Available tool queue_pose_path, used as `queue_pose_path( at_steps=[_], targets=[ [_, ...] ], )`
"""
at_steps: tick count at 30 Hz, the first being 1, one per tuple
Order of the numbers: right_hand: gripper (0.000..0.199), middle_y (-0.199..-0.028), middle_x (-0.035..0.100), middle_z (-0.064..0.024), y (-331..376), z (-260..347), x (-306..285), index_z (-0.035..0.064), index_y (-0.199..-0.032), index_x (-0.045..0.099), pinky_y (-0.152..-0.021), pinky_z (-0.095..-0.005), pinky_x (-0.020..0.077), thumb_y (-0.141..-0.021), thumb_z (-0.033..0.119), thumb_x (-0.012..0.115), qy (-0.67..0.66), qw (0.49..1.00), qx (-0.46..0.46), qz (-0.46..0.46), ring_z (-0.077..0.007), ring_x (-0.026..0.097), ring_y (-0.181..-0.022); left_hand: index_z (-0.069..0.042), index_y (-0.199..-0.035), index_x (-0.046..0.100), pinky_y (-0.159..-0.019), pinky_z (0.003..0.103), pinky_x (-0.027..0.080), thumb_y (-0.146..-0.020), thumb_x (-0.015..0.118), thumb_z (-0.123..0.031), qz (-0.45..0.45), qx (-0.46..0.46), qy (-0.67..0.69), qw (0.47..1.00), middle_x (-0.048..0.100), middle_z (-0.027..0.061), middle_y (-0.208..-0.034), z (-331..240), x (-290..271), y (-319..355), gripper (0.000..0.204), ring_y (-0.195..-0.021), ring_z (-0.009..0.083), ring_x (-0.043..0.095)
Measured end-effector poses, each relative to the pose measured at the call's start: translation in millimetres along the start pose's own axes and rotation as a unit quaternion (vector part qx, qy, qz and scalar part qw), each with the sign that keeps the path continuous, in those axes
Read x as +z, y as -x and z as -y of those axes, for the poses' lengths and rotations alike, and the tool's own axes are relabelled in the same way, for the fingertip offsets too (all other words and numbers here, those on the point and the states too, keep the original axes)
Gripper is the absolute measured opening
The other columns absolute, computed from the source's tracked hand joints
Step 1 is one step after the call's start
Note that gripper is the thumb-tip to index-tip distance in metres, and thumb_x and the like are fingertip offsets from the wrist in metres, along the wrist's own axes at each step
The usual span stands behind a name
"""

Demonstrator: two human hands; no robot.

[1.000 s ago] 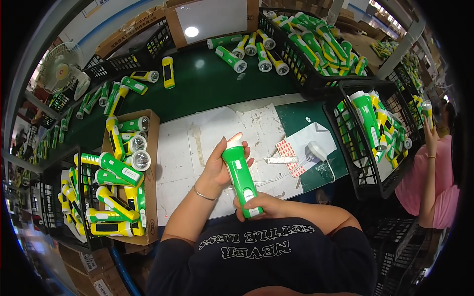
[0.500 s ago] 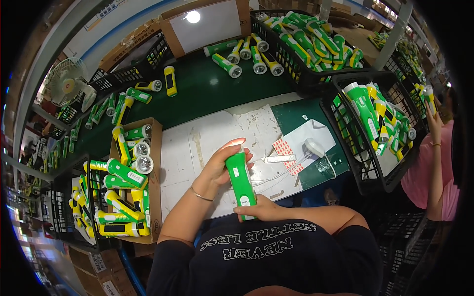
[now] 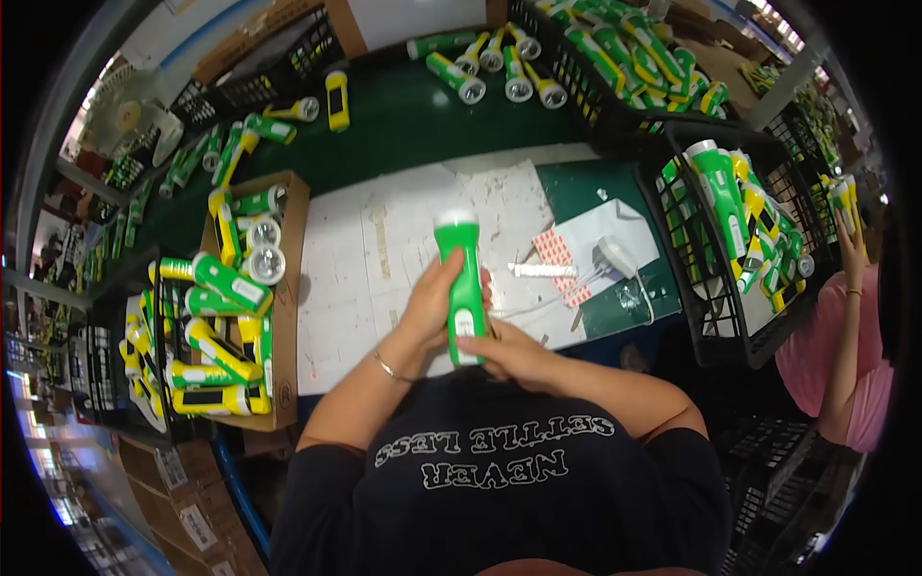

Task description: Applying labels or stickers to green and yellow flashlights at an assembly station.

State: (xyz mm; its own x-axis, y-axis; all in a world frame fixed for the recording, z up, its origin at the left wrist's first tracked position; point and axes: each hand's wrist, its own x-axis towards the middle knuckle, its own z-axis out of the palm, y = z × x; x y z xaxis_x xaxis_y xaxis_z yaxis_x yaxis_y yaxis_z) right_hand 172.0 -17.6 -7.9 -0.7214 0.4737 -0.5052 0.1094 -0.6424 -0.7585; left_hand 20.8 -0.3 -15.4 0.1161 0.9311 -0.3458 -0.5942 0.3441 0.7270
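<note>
A green flashlight (image 3: 465, 305) with a white head and a pale switch plate is held upright in front of my chest, its head pointing away from me. My left hand (image 3: 429, 305) is wrapped round the middle of its body from the left, the thumb lying on the green side. At the tail end my right hand (image 3: 511, 351) grips it too, with the thumb on the front near the switch plate. Most of the fingers of both hands are hidden behind the flashlight. Beneath it lies a white, stained work sheet (image 3: 346, 278).
At left, a cardboard box (image 3: 288, 317) and black crate hold green and yellow flashlights. Two loaded black crates stand right, the nearer one (image 3: 706, 317) by a person in pink (image 3: 836, 355). A white charger (image 3: 618, 257) with cable lies on paper. Several flashlights (image 3: 519, 84) lie farther back.
My left hand has slid from the flashlight's head down to its body, so the white head now shows. The right hand still grips the tail end. The whole view has shifted slightly.
</note>
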Motion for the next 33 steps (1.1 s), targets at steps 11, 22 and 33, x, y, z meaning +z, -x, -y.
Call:
queue_pose_path(
  at_steps=[11,22,33],
  targets=[
    [0.009,-0.067,0.048,-0.0050,2.2,41.7,-22.1,0.0088,-0.078,0.055,-0.044,-0.0338,0.0411,-0.078,0.016,0.061,0.660,0.559,-0.463,-0.197,-0.0224,0.052,-0.049,-0.005,-0.108,0.040,-0.062,0.029,0.051,-0.096,0.044,-0.034,0.008,0.126,-0.173,0.977,0.057,0.0098,-0.088,-20.7,5.2,1.2,0.031,-0.070,0.0145,0.057],
    [0.030,-0.059,0.044,-0.0027,15.0,22.8,-6.4,0.0130,-0.060,0.045,-0.041,-0.0319,0.0384,-0.070,0.025,0.070,0.655,0.582,-0.483,-0.002,-0.0202,0.048,-0.043,-0.007,-0.110,0.041,-0.053,0.027,0.048,-0.096,0.026,-0.051,-0.015,0.199,-0.111,0.974,0.057,0.0111,-0.086,-39.8,-12.5,-14.8,0.049,-0.066,0.0154,0.057],
    [0.047,-0.052,0.033,0.0010,-20.8,50.2,-43.3,0.0068,-0.056,0.032,-0.045,-0.0271,0.0280,-0.078,0.023,0.070,0.300,0.877,-0.314,-0.204,-0.0075,0.028,-0.051,-0.006,-0.113,0.043,-0.060,0.025,0.049,-0.092,0.051,-0.020,-0.006,0.086,-0.210,0.974,0.057,0.0068,-0.084,-30.0,-5.2,2.0,0.026,-0.067,0.0125,0.056]
  ],
)
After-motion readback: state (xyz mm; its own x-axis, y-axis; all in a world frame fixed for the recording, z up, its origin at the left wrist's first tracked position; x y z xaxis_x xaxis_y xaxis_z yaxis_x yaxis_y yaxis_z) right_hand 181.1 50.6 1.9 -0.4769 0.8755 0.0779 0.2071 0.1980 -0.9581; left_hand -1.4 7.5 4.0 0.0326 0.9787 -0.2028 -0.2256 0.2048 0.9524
